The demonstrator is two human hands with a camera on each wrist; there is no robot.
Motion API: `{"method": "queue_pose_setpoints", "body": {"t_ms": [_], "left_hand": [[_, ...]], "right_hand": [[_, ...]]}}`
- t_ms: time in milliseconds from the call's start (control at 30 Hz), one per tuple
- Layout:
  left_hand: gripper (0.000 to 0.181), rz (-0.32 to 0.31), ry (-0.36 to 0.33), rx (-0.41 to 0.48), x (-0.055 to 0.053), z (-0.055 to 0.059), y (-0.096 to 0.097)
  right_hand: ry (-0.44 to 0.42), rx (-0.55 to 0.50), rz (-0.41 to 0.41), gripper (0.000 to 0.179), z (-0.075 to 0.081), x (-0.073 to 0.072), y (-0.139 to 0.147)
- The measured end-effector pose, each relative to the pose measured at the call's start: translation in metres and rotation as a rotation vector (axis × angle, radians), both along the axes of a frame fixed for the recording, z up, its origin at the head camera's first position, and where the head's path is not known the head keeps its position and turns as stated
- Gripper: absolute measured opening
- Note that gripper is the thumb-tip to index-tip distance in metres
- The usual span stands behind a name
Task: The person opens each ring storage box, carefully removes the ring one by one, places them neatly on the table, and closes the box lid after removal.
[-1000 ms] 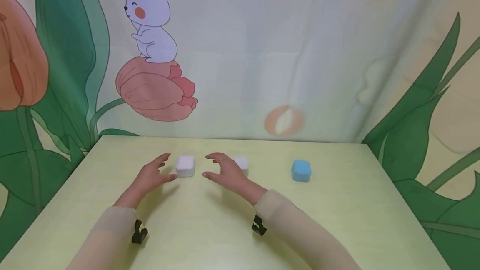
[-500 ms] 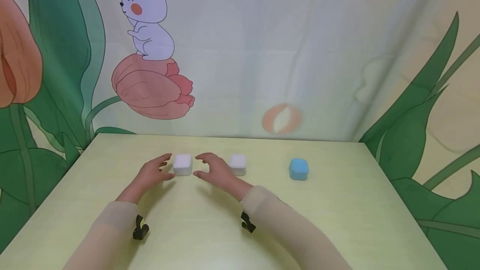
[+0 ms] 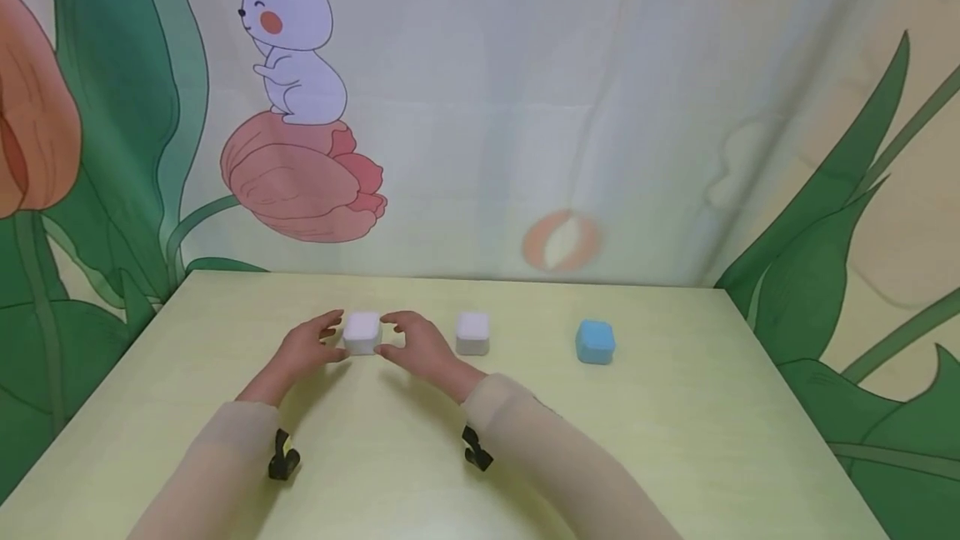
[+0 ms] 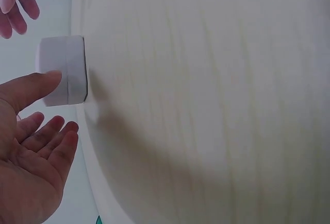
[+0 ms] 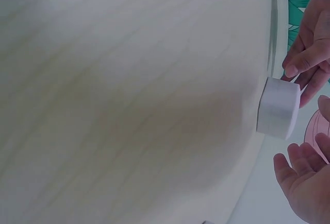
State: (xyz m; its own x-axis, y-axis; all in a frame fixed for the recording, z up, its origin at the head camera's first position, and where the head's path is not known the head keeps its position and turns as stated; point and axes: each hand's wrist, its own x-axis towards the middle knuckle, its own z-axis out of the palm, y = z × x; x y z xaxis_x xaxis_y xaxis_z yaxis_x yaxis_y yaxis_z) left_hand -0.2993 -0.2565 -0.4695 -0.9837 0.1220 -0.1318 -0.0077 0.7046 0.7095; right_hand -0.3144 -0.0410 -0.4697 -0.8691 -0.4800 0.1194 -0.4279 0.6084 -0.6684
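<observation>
A small white block with rounded corners (image 3: 363, 332) stands on the table between my two hands. To its left, my left hand (image 3: 306, 348) has its fingers relaxed and spread. In the left wrist view its thumb overlaps the white block (image 4: 67, 56), while the other fingers lie apart from it. From the other side my right hand (image 3: 420, 350) reaches close to the block, thumb and fingers parted. The right wrist view shows a gap between the right fingers (image 5: 294, 165) and the white block (image 5: 278, 108).
A second whitish block (image 3: 472, 333) stands just right of my right hand, and a blue block (image 3: 596, 342) farther right. The pale yellow table (image 3: 675, 423) ends at a curtain (image 3: 465, 107) printed with a rabbit and tulips.
My right hand has moved left, from in front of the second whitish block to near the first one. The left hand stays close to the same block; the view has shifted slightly.
</observation>
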Motion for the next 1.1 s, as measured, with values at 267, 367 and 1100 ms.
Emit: {"method": "queue_pose_setpoints", "body": {"t_ms": [267,367,1100], "left_hand": [[0.076,-0.017,0.018,0.030,-0.002,-0.005,0.001],[0.076,-0.025,0.028,0.033,-0.002,-0.005,0.002],[0.076,-0.025,0.024,0.012,-0.010,-0.004,-0.001]], "right_hand": [[-0.010,0.006,-0.018,0.050,0.001,-0.001,-0.006],[-0.001,0.023,-0.018,0.050,0.002,-0.003,-0.008],[-0.009,0.097,-0.029,0.056,0.002,-0.008,-0.023]]}}
